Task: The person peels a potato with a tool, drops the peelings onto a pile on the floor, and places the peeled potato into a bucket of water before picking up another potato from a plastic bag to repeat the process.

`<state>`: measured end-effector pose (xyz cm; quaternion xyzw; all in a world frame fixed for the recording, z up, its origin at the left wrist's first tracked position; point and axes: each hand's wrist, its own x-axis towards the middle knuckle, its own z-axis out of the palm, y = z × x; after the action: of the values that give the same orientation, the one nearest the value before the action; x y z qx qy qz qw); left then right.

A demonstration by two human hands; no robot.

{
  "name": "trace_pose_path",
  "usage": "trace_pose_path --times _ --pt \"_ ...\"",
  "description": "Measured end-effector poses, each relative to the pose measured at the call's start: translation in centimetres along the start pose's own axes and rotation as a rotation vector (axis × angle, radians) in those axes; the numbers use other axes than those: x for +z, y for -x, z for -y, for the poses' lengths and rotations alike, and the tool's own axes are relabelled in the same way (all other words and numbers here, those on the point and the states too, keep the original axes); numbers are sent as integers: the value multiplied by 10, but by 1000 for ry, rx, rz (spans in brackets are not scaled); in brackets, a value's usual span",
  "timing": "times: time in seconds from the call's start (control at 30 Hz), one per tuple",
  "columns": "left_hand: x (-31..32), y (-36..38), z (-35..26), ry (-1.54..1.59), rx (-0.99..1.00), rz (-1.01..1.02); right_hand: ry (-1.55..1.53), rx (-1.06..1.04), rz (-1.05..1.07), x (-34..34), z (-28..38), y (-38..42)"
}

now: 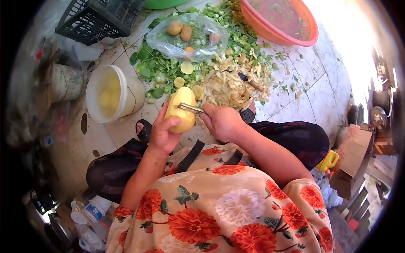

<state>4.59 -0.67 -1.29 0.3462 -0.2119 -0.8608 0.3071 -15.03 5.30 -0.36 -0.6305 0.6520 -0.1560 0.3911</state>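
Fingers of the left hand (166, 126) wrap the lower part of a large potato (182, 95), while the right hand (223, 122) is closed around the handle of a metal peeler (192, 108). The potato is held tilted slightly from upright above the person's lap, its pale yellow flesh facing up, and the peeler's head rests against its side.

Just beyond the hands, a heap of peelings (228, 90) spreads over the tiled floor (314, 92), with a brown handle (255, 86) poking out at its right side. Three pale round slices (187, 67) lie at the heap's left edge. Green scraps (154, 69) are strewn behind and to the left, and on top of them sits a clear plastic bag (158, 44) with brown potatoes (185, 33) showing in it.

Left of the hands stands a white bucket (128, 95) with yellow pieces (110, 95) inside. At upper right, a red basin (313, 36) contains cloudy liquid with green bits. A black crate (93, 21) is at upper left. The person wears a flowered top (240, 206), dark trousers (291, 137) and black sandals (144, 131); a cardboard box (354, 147) is at right.
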Motion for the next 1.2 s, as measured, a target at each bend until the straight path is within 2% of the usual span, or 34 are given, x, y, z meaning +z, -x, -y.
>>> trace_pose_path --times 0.13,0.2,0.27,0.33,0.43,0.47,0.53,0.6,0.63,0.7,0.73,0.77,0.8,0.9,0.97,1.0,1.07,1.13,1.2 --pt "-4 4 -1 13 -87 -7 66 -17 -43 1 -16 -16" --pt "1 6 4 7 -98 2 103 259 -172 -2 -41 -29" --pt "9 8 12 -13 -8 -4 58 239 -215 -11 -45 -27" --pt "6 6 8 -11 -6 37 34 201 -232 -13 -41 -27" --pt "6 7 2 12 -95 30 -381 30 -219 13 -30 -22" --pt "4 7 3 73 -114 26 -383 25 -218 16 -26 -22" --pt "4 5 5 140 -126 20 -951 263 7 13 -13 -21" --pt "5 4 8 27 -162 -9 -1061 284 -4 10 -5 -18" --pt "3 4 10 31 -163 -12 -1029 255 -42 8 -3 -16" --pt "4 5 12 -261 -112 91 -994 224 -71 12 -6 -17" --pt "8 6 11 -256 -108 83 -825 197 -116 22 -14 -19" --pt "15 7 10 -425 -89 32 -656 168 -160 27 -18 -20" --pt "19 8 8 -595 -72 -20 -655 167 -152 24 -16 -18" --pt "15 5 7 -488 -148 -87 -585 172 -123 4 -8 -10" --pt "9 1 2 -395 -168 -116 -275 35 -96 -4 -1 -4" --pt "6 0 0 -305 -194 -142 -272 30 -88 -3 4 0" --pt "3 0 -4 -312 -191 -149 -58 -38 3 0 11 9" --pt "2 1 -5 -323 -195 -149 -51 -12 27 1 14 10" --pt "1 2 -4 -333 -203 -102 82 -35 28 -1 11 5"
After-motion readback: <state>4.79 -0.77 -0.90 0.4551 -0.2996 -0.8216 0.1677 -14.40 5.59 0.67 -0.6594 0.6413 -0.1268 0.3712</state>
